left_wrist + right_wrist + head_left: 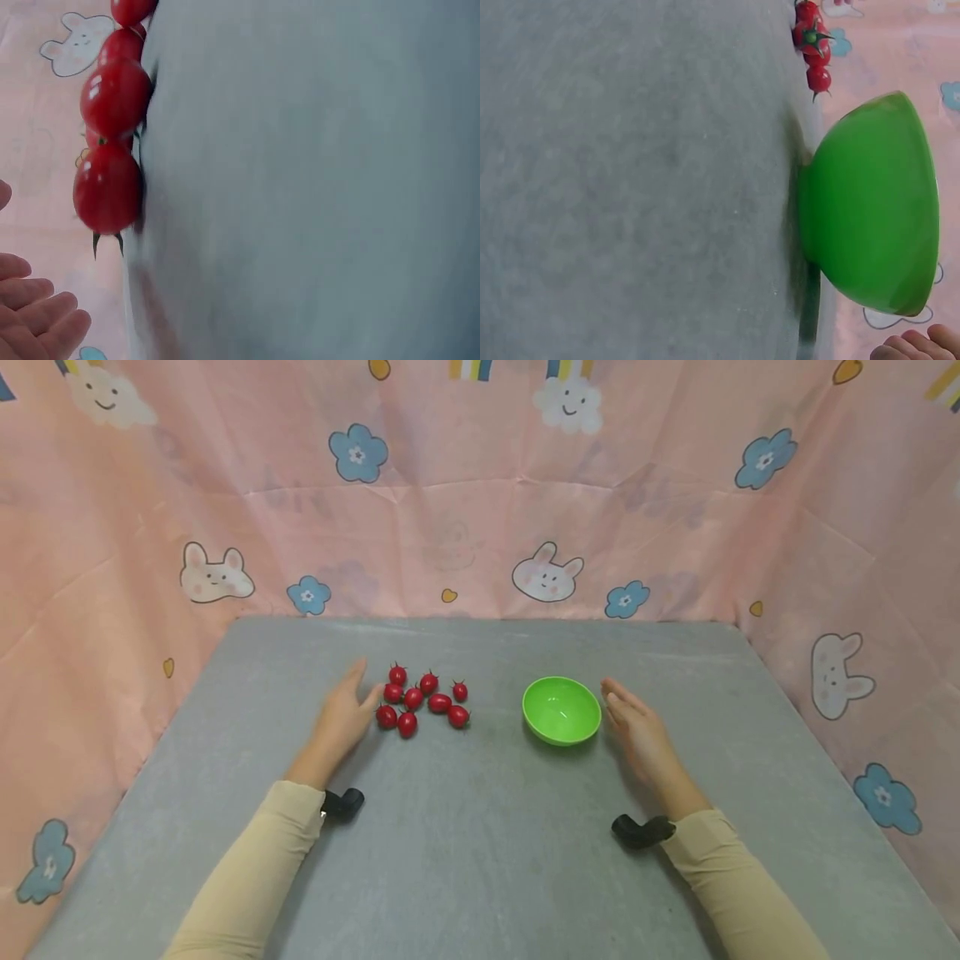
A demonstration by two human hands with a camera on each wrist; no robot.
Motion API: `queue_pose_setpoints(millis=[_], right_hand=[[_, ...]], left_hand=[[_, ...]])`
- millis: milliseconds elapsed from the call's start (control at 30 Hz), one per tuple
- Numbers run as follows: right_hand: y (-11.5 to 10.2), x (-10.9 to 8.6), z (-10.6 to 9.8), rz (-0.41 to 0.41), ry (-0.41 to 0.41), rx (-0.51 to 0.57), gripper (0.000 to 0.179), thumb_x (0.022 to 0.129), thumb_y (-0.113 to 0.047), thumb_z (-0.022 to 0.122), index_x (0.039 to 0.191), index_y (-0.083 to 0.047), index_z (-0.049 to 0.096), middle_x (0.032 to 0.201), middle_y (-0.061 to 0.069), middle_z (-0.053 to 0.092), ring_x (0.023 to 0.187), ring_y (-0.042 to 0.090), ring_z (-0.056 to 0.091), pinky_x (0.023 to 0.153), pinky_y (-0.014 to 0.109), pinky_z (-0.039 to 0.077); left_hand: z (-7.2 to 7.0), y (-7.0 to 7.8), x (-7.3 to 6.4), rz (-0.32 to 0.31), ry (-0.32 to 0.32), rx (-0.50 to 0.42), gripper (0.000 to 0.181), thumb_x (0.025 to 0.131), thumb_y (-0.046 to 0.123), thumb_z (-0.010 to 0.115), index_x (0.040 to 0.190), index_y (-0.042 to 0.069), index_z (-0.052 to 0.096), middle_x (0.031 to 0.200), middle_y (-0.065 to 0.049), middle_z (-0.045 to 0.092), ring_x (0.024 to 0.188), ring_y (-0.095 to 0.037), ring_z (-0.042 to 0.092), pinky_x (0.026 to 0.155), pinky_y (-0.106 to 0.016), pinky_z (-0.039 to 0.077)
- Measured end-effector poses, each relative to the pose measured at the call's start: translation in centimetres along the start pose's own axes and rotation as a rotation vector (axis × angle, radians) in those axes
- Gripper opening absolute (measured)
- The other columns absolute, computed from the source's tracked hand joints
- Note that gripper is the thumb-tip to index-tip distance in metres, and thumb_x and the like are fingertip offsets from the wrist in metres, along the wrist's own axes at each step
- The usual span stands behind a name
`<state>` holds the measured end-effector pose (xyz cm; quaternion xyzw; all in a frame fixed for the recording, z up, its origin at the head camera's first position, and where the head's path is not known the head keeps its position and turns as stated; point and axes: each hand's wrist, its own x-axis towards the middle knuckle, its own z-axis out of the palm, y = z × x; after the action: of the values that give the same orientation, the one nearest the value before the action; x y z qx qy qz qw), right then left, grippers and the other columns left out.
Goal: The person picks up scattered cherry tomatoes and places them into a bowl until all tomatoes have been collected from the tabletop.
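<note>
Several small red cherry tomatoes (pixel 413 697) with green stems lie in a loose cluster left of the middle of the table. Just left of them is my left hand (pixel 341 714), fingers extended and thumb apart, holding nothing; its fingertips (pixel 64 322) show at the lower left of the left wrist view. A bright green bowl (pixel 562 712) stands upright to the right of the tomatoes, and nothing lies inside it. Beside the bowl's right rim, my right hand (pixel 637 727) is held with fingers fairly straight and grips nothing. In the right wrist view the bowl (pixel 874 206) appears side-on, near the fingers.
The grey table (pixel 480 860) reaches back to a pink cloth (pixel 450 518) printed with rabbits, flowers and clouds, which hangs behind and along both sides. A black device sits on my left wrist (pixel 343 806) and another on my right wrist (pixel 642 832).
</note>
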<state>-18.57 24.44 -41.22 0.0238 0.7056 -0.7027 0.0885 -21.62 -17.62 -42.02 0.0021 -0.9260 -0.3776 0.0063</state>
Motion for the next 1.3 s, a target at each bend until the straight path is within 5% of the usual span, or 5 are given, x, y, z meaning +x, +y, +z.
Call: queue_pose_setpoints(millis=[633,1000,1300], right_hand=[[0.3,0.0,0.5,-0.019,-0.022,0.104,0.059,0.109,-0.022,0.034,0.157,0.002,0.011,0.167,0.015,0.011,0.155,0.024,0.01,0.127,0.036,0.008],[0.9,0.0,0.8,0.006,0.011,0.112,0.055,0.108,-0.016,0.037,0.156,0.002,0.018,0.166,0.013,0.016,0.155,0.021,0.014,0.127,0.034,0.013],[1.3,0.1,0.8,0.017,0.013,0.089,0.055,0.108,-0.018,0.039,0.156,0.001,0.02,0.166,0.012,0.016,0.155,0.023,0.014,0.127,0.038,0.012]], left_hand=[[0.9,0.2,-1.1,-0.066,0.027,-0.231,0.065,0.103,0.04,0.049,0.158,0.013,0.027,0.162,-0.013,0.031,0.147,-0.035,0.036,0.117,-0.05,0.035],[1.0,0.5,-1.9,-0.101,0.033,-0.404,0.062,0.103,0.034,0.051,0.156,0.011,0.031,0.162,-0.014,0.031,0.149,-0.029,0.033,0.119,-0.045,0.034],[0.9,0.3,-2.7,-0.116,0.033,-0.407,0.061,0.103,0.038,0.05,0.156,0.013,0.033,0.162,-0.011,0.033,0.15,-0.028,0.032,0.118,-0.047,0.035]])
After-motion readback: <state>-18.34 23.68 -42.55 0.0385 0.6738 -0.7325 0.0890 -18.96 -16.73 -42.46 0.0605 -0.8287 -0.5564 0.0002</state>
